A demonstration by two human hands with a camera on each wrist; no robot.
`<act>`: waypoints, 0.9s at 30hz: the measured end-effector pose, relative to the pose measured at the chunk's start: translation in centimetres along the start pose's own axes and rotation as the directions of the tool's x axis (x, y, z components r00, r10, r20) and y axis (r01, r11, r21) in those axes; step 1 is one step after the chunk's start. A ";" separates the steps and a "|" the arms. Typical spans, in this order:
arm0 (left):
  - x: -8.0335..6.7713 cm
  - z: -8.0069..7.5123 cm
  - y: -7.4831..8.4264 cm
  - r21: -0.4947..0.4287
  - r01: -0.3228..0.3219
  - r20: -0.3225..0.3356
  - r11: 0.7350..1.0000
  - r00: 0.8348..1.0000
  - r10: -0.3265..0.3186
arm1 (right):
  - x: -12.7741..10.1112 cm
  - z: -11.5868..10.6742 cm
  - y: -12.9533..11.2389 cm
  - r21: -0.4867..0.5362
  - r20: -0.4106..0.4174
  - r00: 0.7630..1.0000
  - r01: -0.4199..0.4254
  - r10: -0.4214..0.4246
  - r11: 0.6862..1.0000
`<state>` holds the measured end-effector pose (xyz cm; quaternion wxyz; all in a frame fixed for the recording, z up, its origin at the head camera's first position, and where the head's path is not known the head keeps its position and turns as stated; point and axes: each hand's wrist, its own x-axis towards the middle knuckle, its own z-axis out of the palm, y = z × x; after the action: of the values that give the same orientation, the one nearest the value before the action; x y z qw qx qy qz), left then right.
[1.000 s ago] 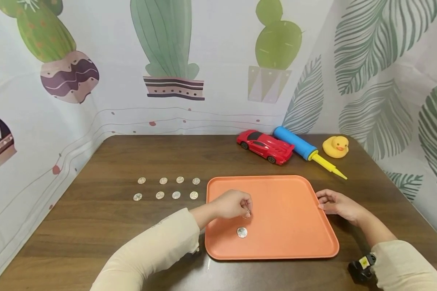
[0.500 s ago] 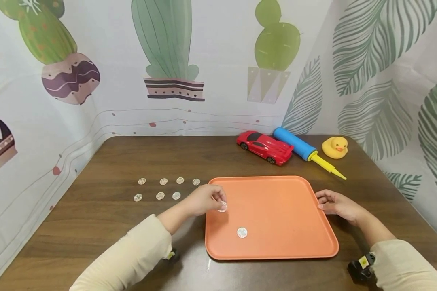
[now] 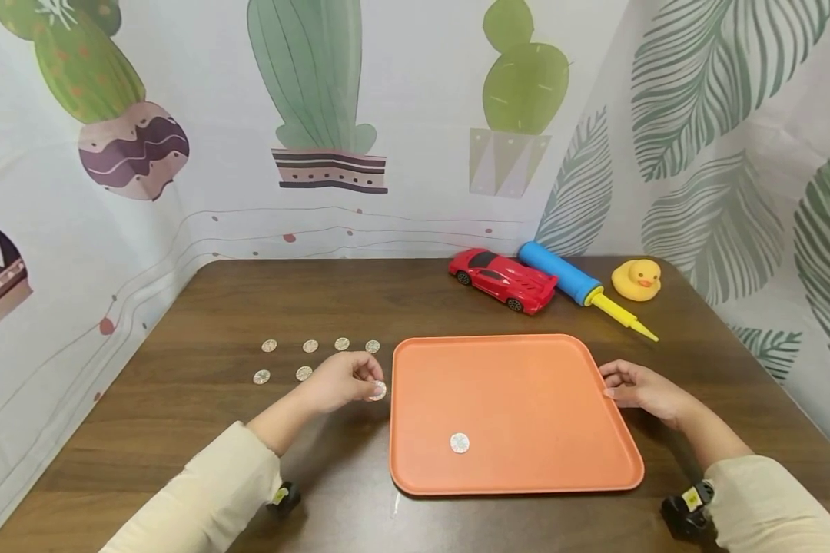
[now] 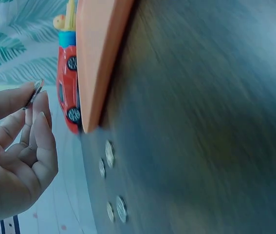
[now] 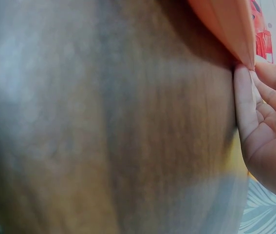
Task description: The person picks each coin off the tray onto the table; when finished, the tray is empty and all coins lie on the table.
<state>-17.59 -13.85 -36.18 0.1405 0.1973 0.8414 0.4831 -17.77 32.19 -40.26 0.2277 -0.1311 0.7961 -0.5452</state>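
My left hand (image 3: 368, 382) pinches a silver coin (image 3: 378, 391) between thumb and fingertips, just left of the orange tray (image 3: 526, 384). In the left wrist view the pinched coin (image 4: 36, 91) stands on edge above the wooden table (image 4: 201, 122), with the tray's rim (image 4: 101, 53) behind it. One coin (image 3: 459, 442) lies flat on the tray. Several coins (image 3: 310, 346) lie in two rows on the table under and beyond my left hand. My right hand (image 3: 614, 384) holds the tray's right edge, thumb (image 5: 245, 112) pressed against the rim (image 5: 225, 24).
At the back right of the table stand a red toy car (image 3: 503, 279), a blue and yellow hand pump (image 3: 581, 289) and a yellow rubber duck (image 3: 637, 279). Cactus- and leaf-printed cloth walls (image 3: 415, 115) close in the table on three sides.
My left hand has carried a coin from the tray leftward, past its left rim, to above the table beside the coin rows. The right hand has stayed on the tray's edge.
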 end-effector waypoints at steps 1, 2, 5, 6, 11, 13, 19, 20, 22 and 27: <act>-0.2 -0.2 -0.2 0.003 0.006 -0.005 1.000 1.000 -0.006 | 0.0 0.0 0.0 0.001 0.000 1.000 0.001 -0.001 1.000; -0.3 -0.3 -0.4 0.013 0.006 -0.012 1.000 1.000 -0.006 | 0.0 0.0 0.0 0.001 0.003 1.000 0.007 -0.007 1.000; -0.6 -0.7 -1.0 0.034 0.016 -0.020 0.999 1.000 -0.016 | -0.1 0.0 0.0 0.003 0.008 1.000 0.022 -0.022 1.000; -0.7 -0.7 -1.2 0.039 0.024 -0.019 0.999 1.000 -0.023 | -0.1 0.0 0.0 0.006 0.011 1.000 0.028 -0.028 1.000; -0.8 -0.8 -2.1 0.069 0.075 0.011 0.995 0.997 -0.076 | -0.1 0.0 0.1 0.012 0.013 0.999 0.033 -0.033 0.999; -0.8 -0.7 -2.3 0.086 0.086 0.017 0.993 0.996 -0.087 | 0.0 0.0 0.1 0.013 0.015 0.999 0.033 -0.033 0.999; -0.5 -0.3 -3.2 0.186 0.079 0.004 0.979 0.997 -0.081 | 0.0 0.0 0.2 0.016 0.015 0.999 0.041 -0.041 0.999; -0.4 -0.3 -3.3 0.207 0.077 -0.001 0.975 0.997 -0.079 | 0.0 0.0 0.2 0.014 0.014 0.999 0.042 -0.043 0.999; -0.3 -0.2 -3.4 0.243 0.080 -0.016 0.967 0.997 -0.078 | 0.0 0.0 0.1 0.012 0.010 0.999 0.042 -0.042 0.999; -0.1 -0.1 -3.4 0.319 0.076 -0.035 0.945 0.997 -0.068 | 0.0 0.0 0.0 0.012 0.007 0.999 0.040 -0.040 0.999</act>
<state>-18.20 -15.54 -39.10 0.1142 0.1810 0.9169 0.3370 -17.75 32.18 -40.32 0.2204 -0.1473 0.7892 -0.5540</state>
